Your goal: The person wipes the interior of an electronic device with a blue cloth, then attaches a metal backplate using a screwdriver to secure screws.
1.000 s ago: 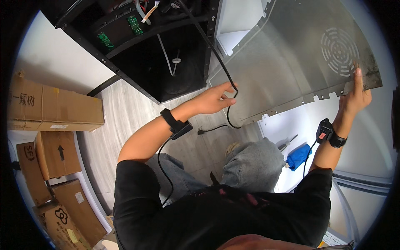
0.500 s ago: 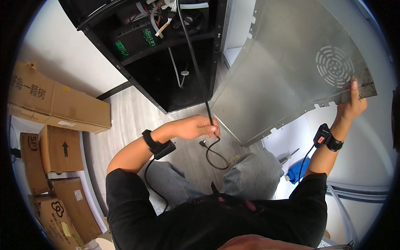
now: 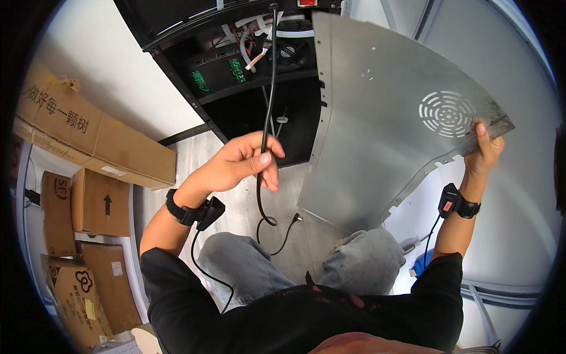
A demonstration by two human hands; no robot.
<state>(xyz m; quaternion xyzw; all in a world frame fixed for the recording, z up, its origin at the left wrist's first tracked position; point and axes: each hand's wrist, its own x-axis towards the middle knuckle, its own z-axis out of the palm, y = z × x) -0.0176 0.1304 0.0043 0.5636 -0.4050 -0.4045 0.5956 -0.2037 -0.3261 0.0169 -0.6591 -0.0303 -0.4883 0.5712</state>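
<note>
A black power cord (image 3: 273, 76) runs down from the top of a black open-backed appliance cabinet (image 3: 177, 76). My left hand (image 3: 244, 162) is loosely curled about the cord, with the thumb across it and the fingertips slightly apart. Below that hand the cord loops toward the floor, ending in a plug (image 3: 297, 218). My right hand (image 3: 484, 147) grips the lower right corner of a large grey sheet-metal panel (image 3: 377, 135), thumb on the near face. The panel is tilted, has a round vent of slots, and covers the cabinet's right side.
Inside the cabinet are green circuit boards (image 3: 237, 70), loose wires and a fan (image 3: 287, 52). Cardboard boxes (image 3: 100, 200) stack along the left. A screwdriver-like tool (image 3: 411, 245) and a blue item (image 3: 421, 263) lie by my right knee. White walls stand on both sides.
My left hand has moved left and up along the cord, and its fingers have loosened. The panel has swung left across the cabinet's right edge. The plug now lies farther right.
</note>
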